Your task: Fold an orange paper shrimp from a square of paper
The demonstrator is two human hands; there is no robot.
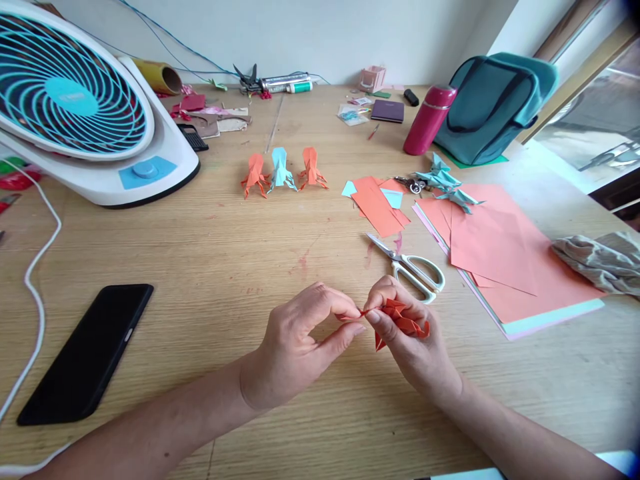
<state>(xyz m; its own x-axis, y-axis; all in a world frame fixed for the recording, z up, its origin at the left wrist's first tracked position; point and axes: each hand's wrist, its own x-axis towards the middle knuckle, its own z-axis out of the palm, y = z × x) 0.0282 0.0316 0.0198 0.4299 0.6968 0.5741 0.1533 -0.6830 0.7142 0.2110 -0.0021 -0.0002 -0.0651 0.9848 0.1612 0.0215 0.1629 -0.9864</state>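
Observation:
Between my hands is an orange origami figure (pixel 397 319) with several thin folded points. My right hand (pixel 415 340) is closed round its body, thumb and forefinger pinching near the base of one narrow point. The fingers of my left hand (pixel 300 340) close on that same point from the left; its tip is partly hidden by them. White-handled scissors (pixel 410 270) lie just beyond my right hand, blades toward the upper left. Farther back stand an orange origami squid-like figure (pixel 255 175), a light blue one (pixel 281 170) and another orange one (pixel 312 168) in a row.
Orange paper sheets (pixel 530 260) lie at right, with paper scraps (pixel 380 207) and blue folded figures (pixel 443 177) near them. A pink bottle (pixel 430 120) and teal bag (pixel 493 110) stand behind. At left are a fan (pixel 145 153), a phone (pixel 87 353) and a white cable (pixel 37 320).

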